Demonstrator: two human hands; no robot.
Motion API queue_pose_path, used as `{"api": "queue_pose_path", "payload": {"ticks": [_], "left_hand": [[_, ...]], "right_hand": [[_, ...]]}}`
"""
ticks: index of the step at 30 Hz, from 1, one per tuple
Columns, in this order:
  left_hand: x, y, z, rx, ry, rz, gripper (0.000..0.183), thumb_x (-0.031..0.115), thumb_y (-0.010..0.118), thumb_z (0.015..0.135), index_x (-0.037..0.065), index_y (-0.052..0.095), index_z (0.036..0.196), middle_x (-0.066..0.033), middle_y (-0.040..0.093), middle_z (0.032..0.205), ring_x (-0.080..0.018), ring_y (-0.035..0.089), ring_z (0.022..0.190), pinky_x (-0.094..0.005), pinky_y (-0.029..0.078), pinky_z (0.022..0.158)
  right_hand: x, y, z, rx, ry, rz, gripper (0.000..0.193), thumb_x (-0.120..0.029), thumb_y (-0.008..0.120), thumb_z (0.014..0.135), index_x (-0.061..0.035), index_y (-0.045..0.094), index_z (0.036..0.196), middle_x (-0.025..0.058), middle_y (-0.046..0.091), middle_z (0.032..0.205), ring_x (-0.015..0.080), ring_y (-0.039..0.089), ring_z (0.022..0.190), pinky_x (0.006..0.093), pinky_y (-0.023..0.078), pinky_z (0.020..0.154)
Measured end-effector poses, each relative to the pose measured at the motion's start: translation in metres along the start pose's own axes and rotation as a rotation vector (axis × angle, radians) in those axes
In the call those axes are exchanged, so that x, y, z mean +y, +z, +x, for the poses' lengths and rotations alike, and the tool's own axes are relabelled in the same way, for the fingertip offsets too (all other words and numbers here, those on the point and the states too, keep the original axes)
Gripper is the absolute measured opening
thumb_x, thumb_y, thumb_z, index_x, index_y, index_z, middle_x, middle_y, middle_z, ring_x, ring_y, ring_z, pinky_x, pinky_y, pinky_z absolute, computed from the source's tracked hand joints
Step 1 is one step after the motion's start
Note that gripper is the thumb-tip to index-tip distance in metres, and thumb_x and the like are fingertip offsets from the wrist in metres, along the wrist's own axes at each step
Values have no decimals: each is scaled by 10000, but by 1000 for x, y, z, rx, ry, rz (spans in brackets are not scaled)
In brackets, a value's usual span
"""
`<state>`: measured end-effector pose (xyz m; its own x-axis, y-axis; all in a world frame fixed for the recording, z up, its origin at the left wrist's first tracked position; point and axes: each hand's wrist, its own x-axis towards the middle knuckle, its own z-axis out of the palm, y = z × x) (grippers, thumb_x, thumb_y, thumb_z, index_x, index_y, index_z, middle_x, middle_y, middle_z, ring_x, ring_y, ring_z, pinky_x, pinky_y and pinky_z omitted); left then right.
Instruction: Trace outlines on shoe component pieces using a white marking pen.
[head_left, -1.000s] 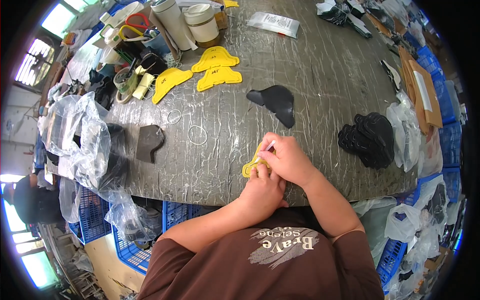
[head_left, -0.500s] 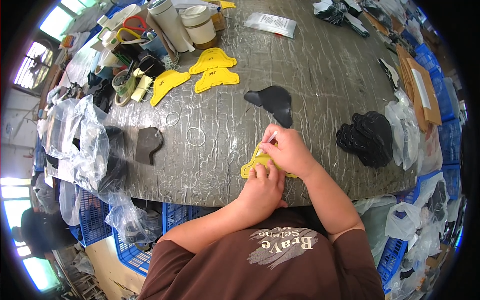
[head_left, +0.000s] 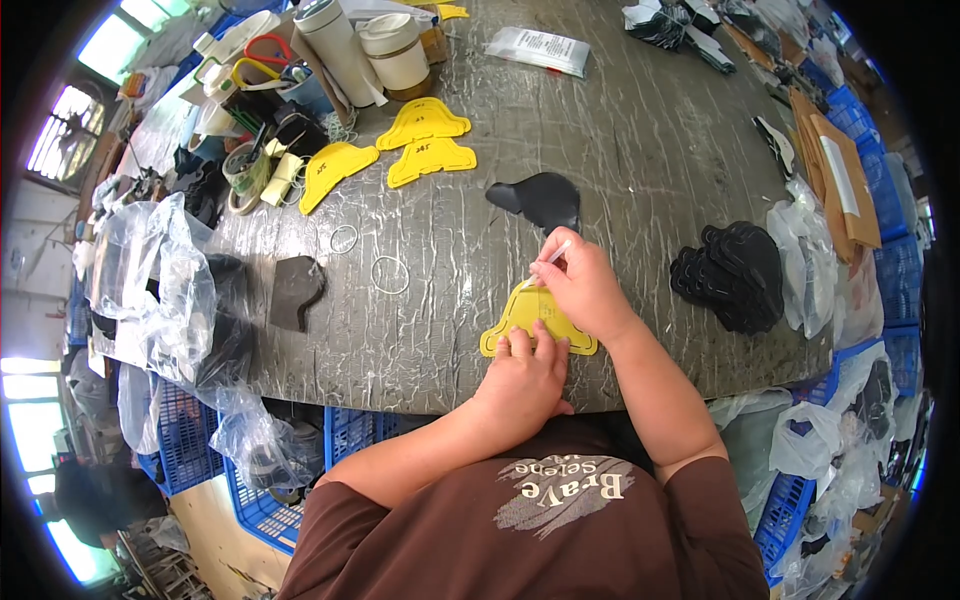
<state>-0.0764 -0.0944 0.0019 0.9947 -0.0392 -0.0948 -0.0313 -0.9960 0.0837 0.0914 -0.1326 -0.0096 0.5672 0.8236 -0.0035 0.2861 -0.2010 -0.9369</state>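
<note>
A yellow template (head_left: 545, 308) with slots along its edge lies at the near side of the table. My left hand (head_left: 522, 375) presses on its lower part, fingers stretched out and spread. Pinched in my right hand (head_left: 588, 292) is a slim white pen (head_left: 562, 249), its lower end at the template's upper left edge. Whatever lies under the template is hidden. Just beyond my right hand rests a curved black piece (head_left: 549, 198). A pile of similar black pieces (head_left: 728, 278) stands to the right, and a dark grey piece (head_left: 297, 292) sits to the left.
More yellow templates (head_left: 430, 122) lie farther back, near cups (head_left: 393, 50) and a holder with scissors (head_left: 265, 60). Two thin rings (head_left: 390, 274) are left of centre. Plastic bags (head_left: 165, 285) crowd the left edge; blue baskets (head_left: 265, 510) stand below the table (head_left: 420, 340).
My right hand has moved slightly up and right, with the pen going up along the template's left slot to its top. More of the template shows. My left hand stays put.
</note>
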Motion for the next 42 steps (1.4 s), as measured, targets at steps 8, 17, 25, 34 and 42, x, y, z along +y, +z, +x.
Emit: {"api": "queue_pose_path", "payload": {"ticks": [8, 17, 25, 34, 42], "left_hand": [[0, -4, 0, -19, -5, -17, 821, 567, 667, 765, -18, 522, 1322, -303, 521, 1268, -460, 546, 1049, -450, 518, 893], [0, -3, 1, -27, -13, -30, 818, 559, 671, 764, -21, 519, 1320, -306, 517, 1270, -449, 549, 1038, -444, 524, 883], [0, -4, 1, -10, -11, -35, 818, 559, 679, 755, -20, 526, 1313, -305, 518, 1267, -439, 555, 1023, -442, 531, 867], [0, -3, 1, -13, -10, -30, 821, 564, 684, 747, -13, 532, 1312, -298, 518, 1275, -430, 554, 1026, -437, 529, 874], [0, -4, 2, -31, -18, -20, 816, 564, 685, 746, -4, 538, 1313, -291, 517, 1281, -419, 551, 1034, -429, 528, 876]], "right_hand": [[4, -4, -1, 62, -8, 13, 96, -7, 621, 886, -2, 534, 846, 73, 644, 749, 131, 657, 706, 284, 530, 648], [7, -10, -7, 163, 13, 43, 113, -5, 652, 838, 18, 542, 827, 144, 645, 716, 234, 660, 644, 347, 503, 598], [8, -10, -12, 155, -88, -96, 81, 13, 620, 882, 10, 544, 854, 97, 655, 744, 149, 673, 691, 292, 527, 614], [16, -14, -21, 202, -74, -96, 90, 21, 627, 877, 7, 543, 849, 94, 651, 743, 134, 641, 677, 279, 515, 626], [19, -17, -40, 276, -116, -95, 91, 20, 633, 880, 10, 546, 859, 85, 643, 750, 127, 629, 692, 269, 507, 630]]}}
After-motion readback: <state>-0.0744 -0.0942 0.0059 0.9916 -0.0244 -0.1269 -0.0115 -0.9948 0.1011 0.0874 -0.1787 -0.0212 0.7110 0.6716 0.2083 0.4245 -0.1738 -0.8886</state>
